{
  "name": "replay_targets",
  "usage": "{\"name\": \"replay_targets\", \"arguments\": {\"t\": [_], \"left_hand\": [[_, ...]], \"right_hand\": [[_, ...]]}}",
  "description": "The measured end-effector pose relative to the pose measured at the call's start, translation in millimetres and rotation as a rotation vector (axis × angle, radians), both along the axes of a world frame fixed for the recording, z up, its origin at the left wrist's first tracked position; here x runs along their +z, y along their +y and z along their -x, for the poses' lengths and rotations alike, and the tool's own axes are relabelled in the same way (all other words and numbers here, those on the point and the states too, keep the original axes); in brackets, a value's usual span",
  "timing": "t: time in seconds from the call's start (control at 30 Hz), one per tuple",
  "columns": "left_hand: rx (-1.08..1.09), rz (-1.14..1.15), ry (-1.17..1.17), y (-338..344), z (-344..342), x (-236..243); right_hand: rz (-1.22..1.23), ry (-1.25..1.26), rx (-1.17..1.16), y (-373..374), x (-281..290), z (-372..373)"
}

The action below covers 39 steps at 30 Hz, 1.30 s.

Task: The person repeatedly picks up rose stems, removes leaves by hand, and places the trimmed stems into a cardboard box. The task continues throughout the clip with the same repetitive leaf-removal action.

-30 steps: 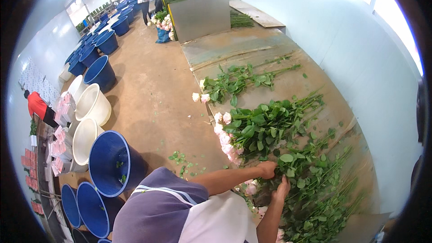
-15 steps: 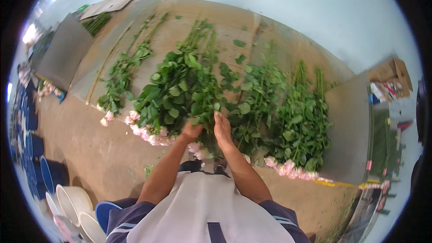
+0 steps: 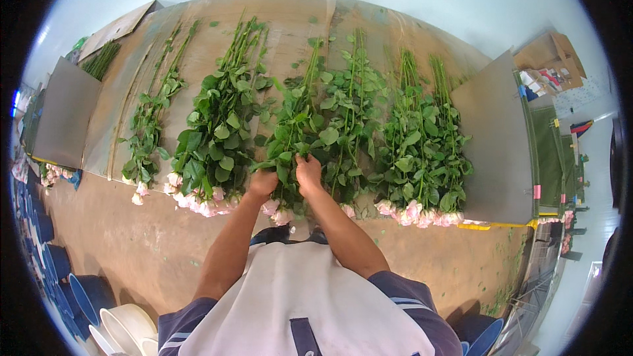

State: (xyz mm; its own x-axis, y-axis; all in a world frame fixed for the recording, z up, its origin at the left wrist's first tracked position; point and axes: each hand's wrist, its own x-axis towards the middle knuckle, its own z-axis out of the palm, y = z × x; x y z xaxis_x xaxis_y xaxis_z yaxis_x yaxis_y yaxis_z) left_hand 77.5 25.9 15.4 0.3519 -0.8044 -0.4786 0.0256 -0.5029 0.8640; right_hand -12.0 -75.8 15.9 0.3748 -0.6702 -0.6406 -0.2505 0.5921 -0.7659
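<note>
Pale pink roses with long leafy stems lie in rows on a wooden table, their heads at the near edge. My left hand [image 3: 264, 183] closes on the left side of a small middle bunch of roses [image 3: 295, 133], just above its heads. On the other side of this bunch my right hand [image 3: 308, 174] has its fingers curled into the leaves, thumb on top. Leaves hide some of my fingertips. To the left lies a thicker pile of roses [image 3: 217, 125]; close on the right is another bunch of roses [image 3: 355, 102].
Grey panels [image 3: 494, 145] bound the wooden table [image 3: 290, 16] at both ends. More roses [image 3: 422, 138] lie on the right, a thin row [image 3: 148, 122] on the left. A cardboard box [image 3: 560, 59] sits beyond the right panel. Blue buckets [image 3: 89, 296] and white buckets [image 3: 125, 326] stand lower left.
My right hand, held flat beside the leaves before, now has its fingers curled in. The middle bunch now lies apart from the thicker left pile. The whole view has shifted.
</note>
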Motion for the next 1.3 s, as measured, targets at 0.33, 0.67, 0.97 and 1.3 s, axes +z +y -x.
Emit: {"name": "replay_targets", "arguments": {"t": [0.33, 0.67, 0.97, 1.3], "left_hand": [[-0.050, -0.102, -0.608, 0, 14, -38], [0.124, -0.014, -0.236, 10, -5, -14], [-0.498, 0.104, -1.072, 20, -11, -30], [-0.056, 0.144, -0.543, 24, 3, -47]], "right_hand": [[-0.047, 0.030, -0.049, -13, 2, 6], [-0.395, -0.371, -0.265, -31, -4, 24], [0.046, -0.001, 0.318, -34, -10, 30], [0.012, -0.067, -0.016, -27, -19, 20]]}}
